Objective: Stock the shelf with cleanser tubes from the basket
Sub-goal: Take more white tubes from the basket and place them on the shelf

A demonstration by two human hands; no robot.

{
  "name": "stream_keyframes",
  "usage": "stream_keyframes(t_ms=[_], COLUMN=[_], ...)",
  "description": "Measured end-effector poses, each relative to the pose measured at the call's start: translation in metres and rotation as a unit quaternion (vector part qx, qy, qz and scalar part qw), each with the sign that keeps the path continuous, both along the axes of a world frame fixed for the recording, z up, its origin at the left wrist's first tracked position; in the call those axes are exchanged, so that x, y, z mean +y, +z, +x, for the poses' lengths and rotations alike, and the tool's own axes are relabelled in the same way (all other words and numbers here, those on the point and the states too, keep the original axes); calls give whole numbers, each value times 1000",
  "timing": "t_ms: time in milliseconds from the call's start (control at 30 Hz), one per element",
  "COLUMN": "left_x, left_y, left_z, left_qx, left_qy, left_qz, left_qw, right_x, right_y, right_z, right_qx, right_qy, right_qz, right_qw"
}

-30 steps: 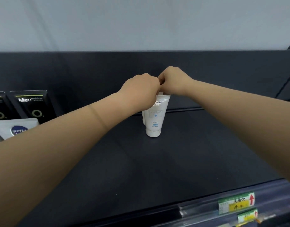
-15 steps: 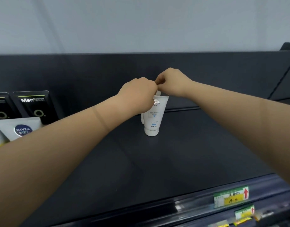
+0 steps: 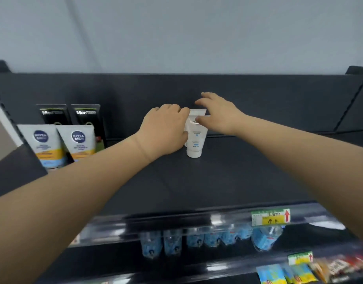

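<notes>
A white cleanser tube point(image 3: 195, 142) stands cap down near the back of the dark shelf point(image 3: 238, 173). A second white tube shows only as a sliver behind it, mostly hidden by my left hand point(image 3: 166, 130). That hand is at the tube's left side, with the fingers curled over its upper edge and the thumb against its flank. My right hand point(image 3: 218, 114) hovers at the tube's top right with its fingers spread; only the thumb tip touches the crimped end. No basket is in view.
Two Nivea Men tubes point(image 3: 42, 144) point(image 3: 80, 140) stand at the shelf's left, with two black tubes point(image 3: 87, 115) behind them. A price label point(image 3: 270, 217) sits on the front rail. Blue packets point(image 3: 197, 238) hang on the shelf below.
My right hand has let go of the tube's top and spread its fingers. My left hand has slid down to the tube's side. The view has pulled back and tilted down.
</notes>
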State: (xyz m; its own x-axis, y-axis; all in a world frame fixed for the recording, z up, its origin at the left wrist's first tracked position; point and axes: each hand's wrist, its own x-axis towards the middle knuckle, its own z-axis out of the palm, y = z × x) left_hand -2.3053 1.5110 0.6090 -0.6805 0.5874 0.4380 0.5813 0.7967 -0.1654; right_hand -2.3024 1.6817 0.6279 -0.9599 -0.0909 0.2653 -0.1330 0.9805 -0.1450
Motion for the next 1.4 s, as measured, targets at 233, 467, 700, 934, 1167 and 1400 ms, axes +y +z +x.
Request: stream_keyframes(t_ms=[233, 467, 700, 934, 1167, 1400], left_x=[-45, -98, -179, -268, -351, -431], left_y=[-22, -55, -85, -131, -200, -292], left_z=[90, 179, 250, 304, 336, 347], left_qx=[30, -10, -46, -92, -176, -280], left_qy=[91, 187, 311, 399, 451, 461], left_qz=[-19, -6, 16, 14, 38, 85], left_qw=[995, 982, 949, 912, 874, 838], right_x=[-37, -97, -196, -301, -395, -483], right_y=[-24, -57, -91, -142, -209, -297], right_z=[79, 143, 178, 213, 231, 242], right_qx=[31, -9, -21, -48, -92, -175], right_qy=[65, 153, 280, 386, 451, 469], right_qz=[57, 76, 74, 84, 106, 134], right_qw=[996, 985, 957, 917, 882, 855])
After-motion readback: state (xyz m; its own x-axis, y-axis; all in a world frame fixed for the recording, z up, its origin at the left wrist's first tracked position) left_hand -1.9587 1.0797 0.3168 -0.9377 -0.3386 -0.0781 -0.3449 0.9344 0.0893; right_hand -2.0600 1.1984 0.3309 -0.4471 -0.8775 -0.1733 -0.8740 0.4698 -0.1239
